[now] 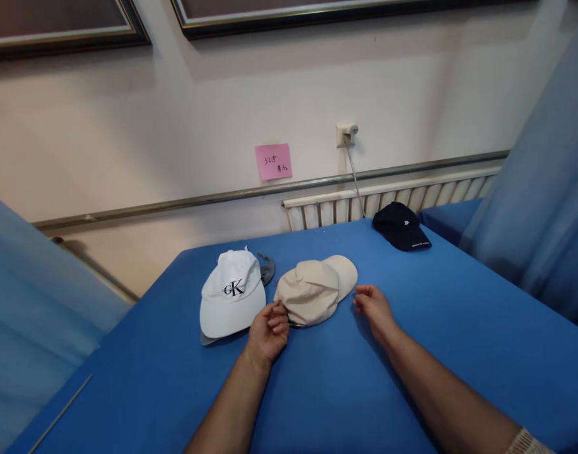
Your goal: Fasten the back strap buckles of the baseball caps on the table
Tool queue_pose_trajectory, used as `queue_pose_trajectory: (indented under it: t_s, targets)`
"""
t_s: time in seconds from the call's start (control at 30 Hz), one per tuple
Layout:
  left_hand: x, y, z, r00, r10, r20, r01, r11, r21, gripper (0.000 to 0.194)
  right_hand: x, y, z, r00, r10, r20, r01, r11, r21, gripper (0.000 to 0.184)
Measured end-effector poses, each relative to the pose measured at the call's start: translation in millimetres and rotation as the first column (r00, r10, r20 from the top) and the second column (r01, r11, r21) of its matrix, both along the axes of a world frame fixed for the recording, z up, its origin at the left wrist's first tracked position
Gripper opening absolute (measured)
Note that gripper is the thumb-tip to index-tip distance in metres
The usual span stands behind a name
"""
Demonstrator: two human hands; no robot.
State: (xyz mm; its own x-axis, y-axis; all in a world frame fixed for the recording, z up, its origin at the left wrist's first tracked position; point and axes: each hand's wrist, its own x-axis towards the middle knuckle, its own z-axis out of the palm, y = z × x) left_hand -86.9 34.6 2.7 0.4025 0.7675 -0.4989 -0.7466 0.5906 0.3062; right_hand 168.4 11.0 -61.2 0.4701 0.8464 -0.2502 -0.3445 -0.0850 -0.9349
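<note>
A beige baseball cap [312, 293] lies on its side on the blue-covered table, its brim pointing to the upper right. My left hand [269, 331] pinches the cap's left edge between thumb and curled fingers. Just off the brim, my right hand [374, 308] hovers with loosely bent fingers and nothing in them. To the left sits a white cap [233, 293] with black letters on its front. Beneath and behind it part of a grey cap [267, 270] shows; the rest of that one is hidden.
A dark navy cap [400, 226] rests at the table's [327, 403] far right edge. Behind are a white radiator [327, 211], a metal rail [213, 198], a plugged socket [346, 135] and a pink note [273, 161]. Blue curtains [28, 315] hang at both sides.
</note>
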Motion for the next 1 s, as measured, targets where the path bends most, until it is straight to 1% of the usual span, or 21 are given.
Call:
queue_pose_trajectory:
  t_s: [0.03, 0.1, 0.17, 0.23, 0.33, 0.4, 0.5, 0.63, 0.7, 0.77, 0.9, 1.0]
  targets:
    - [-1.2, -0.9, -0.8, 0.998, 0.005, -0.068, -0.004, 1.0, 0.004, 0.022, 6.1, 4.8, -0.9, 0.998, -0.057, 0.039, 0.057, 0.998, -0.007, 0.029]
    - [-2.4, -2.8, -2.5, 0.973, 0.032, -0.228, -0.024, 0.999, 0.038, 0.016, 17.1, 15.4, -1.9, 0.992, -0.103, 0.067, 0.105, 0.994, -0.025, 0.037]
    - [-1.7, -4.2, -4.9, 0.923, 0.06, -0.379, -0.025, 0.995, 0.097, 0.011, 24.3, 26.8, -1.4, 0.994, -0.085, 0.067, 0.088, 0.995, -0.041, 0.044]
    - [0.3, -4.9, -8.3, 0.863, 0.092, -0.496, -0.008, 0.986, 0.169, 0.008, 27.6, 37.9, 0.1, 0.997, -0.043, 0.064, 0.046, 0.998, -0.047, 0.052]
    - [3.3, -5.2, -15.2, 0.78, 0.167, -0.604, 0.017, 0.958, 0.286, 0.013, 29.9, 50.3, 3.0, 0.997, 0.011, 0.073, -0.007, 0.998, -0.06, 0.054]
    - [4.1, -5.0, -19.8, 0.749, 0.204, -0.63, 0.033, 0.939, 0.343, 0.02, 33.2, 53.4, 4.4, 0.995, 0.045, 0.092, -0.039, 0.997, -0.07, 0.046]
    - [3.9, -3.7, -24.5, 0.746, 0.221, -0.628, 0.052, 0.921, 0.386, 0.027, 41.5, 49.1, 5.3, 0.985, 0.124, 0.118, -0.116, 0.991, -0.069, 0.033]
    - [3.5, -0.7, -26.2, 0.747, 0.201, -0.633, 0.087, 0.915, 0.394, 0.03, 52.7, 36.8, 5.2, 0.956, 0.265, 0.128, -0.26, 0.964, -0.058, 0.035]
    - [3.2, 0.1, -26.1, 0.748, 0.196, -0.634, 0.085, 0.919, 0.385, 0.031, 57.1, 32.5, 4.9, 0.935, 0.348, 0.074, -0.346, 0.937, -0.04, 0.035]
    - [2.7, -0.1, -25.4, 0.748, 0.191, -0.635, 0.081, 0.924, 0.373, 0.031, 61.5, 30.0, 4.4, 0.916, 0.4, 0.0, -0.4, 0.916, -0.026, 0.032]
    - [0.4, -2.1, -21.7, 0.718, 0.155, -0.678, 0.136, 0.925, 0.356, 0.031, 71.5, 25.3, 2.2, 0.896, 0.438, -0.076, -0.44, 0.897, -0.025, 0.03]
    - [-1.3, -3.0, -18.7, 0.707, 0.141, -0.693, 0.163, 0.921, 0.354, 0.033, 78.8, 18.9, 0.0, 0.867, 0.471, -0.164, -0.475, 0.88, 0.022, 0.032]
